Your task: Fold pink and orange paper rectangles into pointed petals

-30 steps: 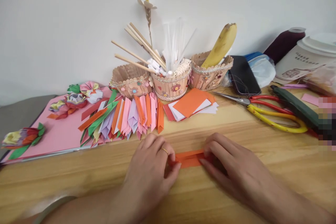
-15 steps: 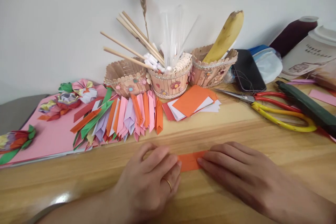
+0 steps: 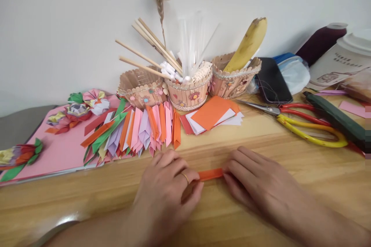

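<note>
**Creasing an orange strip**

From the head camera, we press a folded orange paper strip flat on the wooden table, left hand and right hand each pinching an end. We judge that the crease needs sharpening next. Behind, one stick basket holds skewers and another basket holds a banana.

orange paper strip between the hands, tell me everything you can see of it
The orange paper strip looks like thin coloured paper folded into a narrow, flat band. It lies lengthwise, left to right, on the wooden table near its front edge. Only its middle shows: the left hand covers one end with its fingers, and the right hand presses its fingertips on the other. Its upper long edge looks slightly raised, like a fold. No tear or mark is visible.
</note>
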`<state>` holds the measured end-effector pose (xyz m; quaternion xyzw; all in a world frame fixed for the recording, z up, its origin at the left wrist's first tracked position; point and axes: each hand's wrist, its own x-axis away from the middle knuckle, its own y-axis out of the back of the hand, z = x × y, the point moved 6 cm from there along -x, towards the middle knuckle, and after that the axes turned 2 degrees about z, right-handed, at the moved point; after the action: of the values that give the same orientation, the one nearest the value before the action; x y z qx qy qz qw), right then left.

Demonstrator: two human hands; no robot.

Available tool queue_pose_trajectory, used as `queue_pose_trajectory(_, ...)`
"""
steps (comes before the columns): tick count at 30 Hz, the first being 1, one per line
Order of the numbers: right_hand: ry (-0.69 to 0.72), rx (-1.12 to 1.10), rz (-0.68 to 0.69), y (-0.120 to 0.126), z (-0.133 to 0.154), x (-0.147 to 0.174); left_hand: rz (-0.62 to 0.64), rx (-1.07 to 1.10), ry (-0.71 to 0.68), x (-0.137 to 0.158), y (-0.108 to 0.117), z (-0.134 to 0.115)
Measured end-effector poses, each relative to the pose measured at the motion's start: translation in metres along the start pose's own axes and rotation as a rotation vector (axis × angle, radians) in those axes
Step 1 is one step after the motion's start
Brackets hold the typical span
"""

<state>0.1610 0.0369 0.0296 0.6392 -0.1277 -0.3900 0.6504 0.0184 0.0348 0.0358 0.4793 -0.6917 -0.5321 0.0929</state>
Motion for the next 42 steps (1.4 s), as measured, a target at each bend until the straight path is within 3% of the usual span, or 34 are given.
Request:
queue_pose_trajectory(6, -0.070, 0.081, 0.025, -0.006, -0.008, -0.002, 0.133, 0.033, 0.196, 0.001, -0.010, 0.012)
queue_pose_trajectory(13, -0.128, 0.139, 0.032, -0.006, -0.008, -0.002, 0.227, -0.054, 0.300, 0.000, -0.017, 0.017)
queue_pose_trajectory(22, -0.258, 0.001, 0.057, -0.007, -0.024, 0.008, 0.243, 0.067, 0.386, 0.004, -0.018, 0.025)
queue_pose_trajectory(29, -0.303, -0.155, 0.136, -0.004, -0.031, 0.015, 0.152, 0.103, 0.360, 0.006, -0.015, 0.029)
queue_pose_trajectory(37, -0.227, -0.185, 0.132, -0.001, -0.022, 0.012, 0.111, 0.075, 0.347, 0.004, -0.013, 0.033)
queue_pose_trajectory(42, 0.003, 0.017, 0.110, 0.007, 0.004, 0.013, 0.089, -0.008, 0.178, 0.007, -0.008, 0.022)
